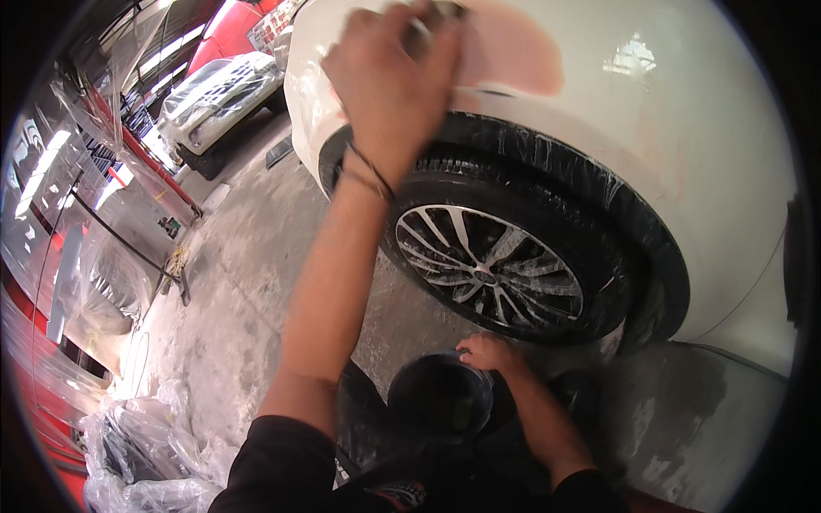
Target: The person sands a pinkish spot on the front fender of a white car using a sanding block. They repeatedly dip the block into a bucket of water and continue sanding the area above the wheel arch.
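A white car panel (658, 154) with a pinkish patch (517, 56) curves over a dark wheel arch (641, 222) streaked with pale residue. My left hand (393, 77) is raised against the patch, fingers closed on a small dark object (446, 15), mostly hidden by them. Below, the tire (564, 209) and silver alloy wheel (483, 274) are spattered white. My right hand (486, 350) grips the rim of a black bucket (436, 402) at the lower middle, below the wheel.
A plastic-covered car front (218, 103) stands at upper left. Clear sheeting, red posts (145, 158) and a stand (175, 278) line the left. Crumpled plastic (150, 449) lies at lower left. The concrete floor (231, 256) is dusty, and wet-looking at right.
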`<state>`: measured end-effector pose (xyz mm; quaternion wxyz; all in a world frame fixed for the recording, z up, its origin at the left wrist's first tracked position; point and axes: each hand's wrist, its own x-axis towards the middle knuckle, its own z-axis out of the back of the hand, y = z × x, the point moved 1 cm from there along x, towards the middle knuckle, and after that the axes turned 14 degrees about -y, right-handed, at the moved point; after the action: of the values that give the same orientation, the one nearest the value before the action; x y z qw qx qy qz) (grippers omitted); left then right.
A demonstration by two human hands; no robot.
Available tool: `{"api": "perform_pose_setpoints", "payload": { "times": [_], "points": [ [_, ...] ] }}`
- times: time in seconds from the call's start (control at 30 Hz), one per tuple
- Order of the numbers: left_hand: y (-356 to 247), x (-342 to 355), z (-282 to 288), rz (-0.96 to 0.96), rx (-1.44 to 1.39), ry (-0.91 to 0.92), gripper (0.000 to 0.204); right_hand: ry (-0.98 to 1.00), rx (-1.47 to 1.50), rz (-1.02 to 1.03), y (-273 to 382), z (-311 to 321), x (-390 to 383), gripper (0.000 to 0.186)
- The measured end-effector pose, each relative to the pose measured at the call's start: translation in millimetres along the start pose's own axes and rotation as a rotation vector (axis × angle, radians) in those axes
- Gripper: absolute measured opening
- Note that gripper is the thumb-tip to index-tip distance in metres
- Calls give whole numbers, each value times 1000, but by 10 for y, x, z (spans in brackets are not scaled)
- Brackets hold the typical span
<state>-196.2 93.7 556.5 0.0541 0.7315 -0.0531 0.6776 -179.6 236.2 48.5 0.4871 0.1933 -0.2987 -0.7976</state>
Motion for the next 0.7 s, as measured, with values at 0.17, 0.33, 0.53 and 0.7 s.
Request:
{"api": "perform_pose_setpoints", "payload": {
  "times": [0.17,0.33,0.53,0.7],
  "points": [
    [-72,-22,14,95,58,5,44,-1,-13,1,74,-19,47,46],
    [-710,-631,29,-236,-123,-93,35,-3,-22,51,-164,-58,92,46],
    [-727,273,-240,-85,-36,28,27,-32,29,-13,70,-20,48,45],
    [-880,-539,-42,-236,-26,-86,37,-10,-17,-24,-175,6,26,45]
  ]
}}
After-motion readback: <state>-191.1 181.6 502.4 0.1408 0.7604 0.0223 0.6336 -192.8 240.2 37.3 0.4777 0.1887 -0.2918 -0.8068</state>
